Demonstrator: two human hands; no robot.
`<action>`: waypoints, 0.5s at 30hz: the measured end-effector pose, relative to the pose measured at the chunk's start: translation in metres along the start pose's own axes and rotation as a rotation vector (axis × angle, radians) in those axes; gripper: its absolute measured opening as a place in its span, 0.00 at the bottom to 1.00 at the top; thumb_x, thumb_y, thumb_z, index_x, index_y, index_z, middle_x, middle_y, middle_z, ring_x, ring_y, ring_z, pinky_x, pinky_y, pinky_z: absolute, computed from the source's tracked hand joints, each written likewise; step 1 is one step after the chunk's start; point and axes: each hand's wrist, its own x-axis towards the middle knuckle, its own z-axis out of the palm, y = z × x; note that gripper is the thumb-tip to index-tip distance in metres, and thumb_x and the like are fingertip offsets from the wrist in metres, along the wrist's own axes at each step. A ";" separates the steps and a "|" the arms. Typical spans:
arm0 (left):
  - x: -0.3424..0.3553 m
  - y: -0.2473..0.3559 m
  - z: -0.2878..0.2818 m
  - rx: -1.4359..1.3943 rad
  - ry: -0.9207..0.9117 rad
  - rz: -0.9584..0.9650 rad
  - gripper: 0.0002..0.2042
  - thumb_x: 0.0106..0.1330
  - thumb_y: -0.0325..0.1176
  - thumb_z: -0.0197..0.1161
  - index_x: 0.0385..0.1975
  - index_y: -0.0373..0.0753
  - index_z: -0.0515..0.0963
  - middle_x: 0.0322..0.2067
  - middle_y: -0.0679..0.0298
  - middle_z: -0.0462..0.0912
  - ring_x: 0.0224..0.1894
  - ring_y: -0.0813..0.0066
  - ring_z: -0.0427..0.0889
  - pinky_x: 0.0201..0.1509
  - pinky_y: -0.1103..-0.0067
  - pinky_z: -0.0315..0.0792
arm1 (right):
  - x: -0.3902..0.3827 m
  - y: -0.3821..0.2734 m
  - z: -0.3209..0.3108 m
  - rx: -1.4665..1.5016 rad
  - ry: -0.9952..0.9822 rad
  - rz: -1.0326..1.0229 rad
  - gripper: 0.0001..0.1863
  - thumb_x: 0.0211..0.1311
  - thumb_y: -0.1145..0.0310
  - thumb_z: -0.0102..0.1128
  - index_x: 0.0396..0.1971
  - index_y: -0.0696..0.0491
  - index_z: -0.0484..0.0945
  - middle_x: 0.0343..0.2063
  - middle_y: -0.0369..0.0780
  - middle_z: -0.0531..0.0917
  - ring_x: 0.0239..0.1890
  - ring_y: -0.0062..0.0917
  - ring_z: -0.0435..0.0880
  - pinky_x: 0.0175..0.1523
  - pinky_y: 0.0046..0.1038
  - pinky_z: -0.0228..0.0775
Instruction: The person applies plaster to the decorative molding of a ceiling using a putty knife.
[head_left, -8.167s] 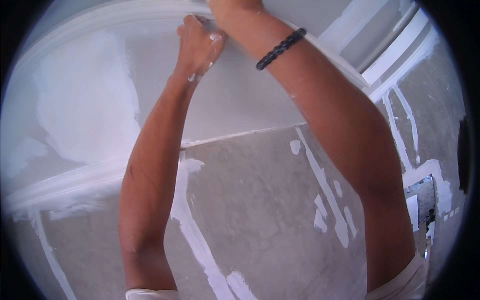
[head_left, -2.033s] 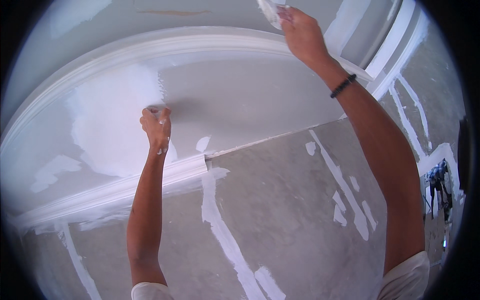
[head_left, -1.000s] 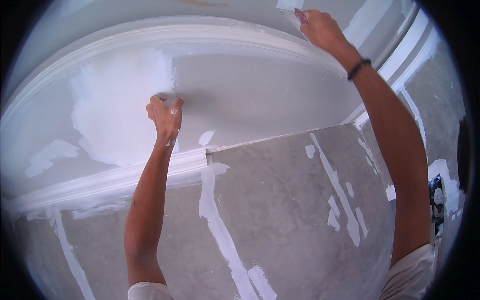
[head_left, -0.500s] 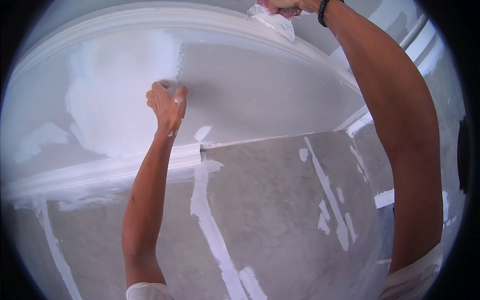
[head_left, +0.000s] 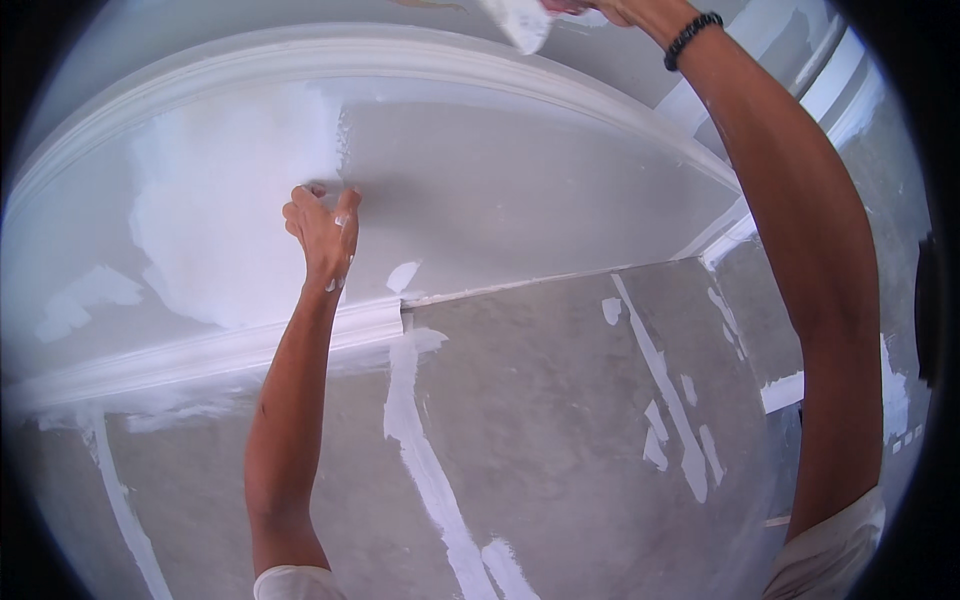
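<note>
My left hand (head_left: 325,228) is raised against the grey recessed panel (head_left: 480,170), at the right edge of a broad white patch of filler (head_left: 220,190). Its fingers are curled, with the thumb to the right, and white smears mark the wrist. Whatever lies between fingers and panel is mostly hidden. At the top edge, partly cut off, my right hand (head_left: 625,10) is closed on a putty-covered tool (head_left: 522,22), a white wedge-shaped piece with some pinkish red by the fingers. A dark beaded bracelet (head_left: 692,40) circles that wrist.
White moulding (head_left: 330,42) curves along the panel's far side. A shorter moulding (head_left: 220,350) runs below the panel and stops near the middle. The grey wall (head_left: 560,400) carries white filler strips (head_left: 425,450). A small dab of filler (head_left: 402,275) sits near the moulding's end.
The view has shifted slightly. My right hand and the putty-covered tool have moved up, away from the curved moulding and partly out of the picture. My left hand stays near the filler's edge.
</note>
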 end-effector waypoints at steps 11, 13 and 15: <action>0.001 0.005 0.007 0.079 0.021 -0.010 0.33 0.52 0.48 0.63 0.50 0.25 0.64 0.50 0.40 0.63 0.54 0.48 0.63 0.58 0.62 0.61 | -0.020 0.086 0.089 -0.635 0.331 -0.411 0.13 0.59 0.75 0.48 0.39 0.57 0.81 0.27 0.53 0.81 0.34 0.47 0.82 0.44 0.44 0.74; 0.001 0.002 0.003 0.078 0.023 -0.033 0.34 0.52 0.48 0.63 0.50 0.25 0.64 0.50 0.40 0.63 0.54 0.48 0.63 0.58 0.62 0.61 | -0.048 0.074 0.099 -0.667 0.306 -0.431 0.14 0.58 0.75 0.47 0.39 0.54 0.81 0.27 0.52 0.82 0.34 0.47 0.82 0.44 0.44 0.74; 0.001 -0.001 0.000 0.076 0.020 -0.023 0.34 0.52 0.48 0.63 0.50 0.25 0.63 0.50 0.40 0.63 0.54 0.48 0.63 0.57 0.61 0.61 | -0.070 0.066 0.096 -0.695 0.272 -0.465 0.15 0.59 0.75 0.46 0.41 0.53 0.81 0.29 0.52 0.82 0.35 0.47 0.82 0.44 0.45 0.74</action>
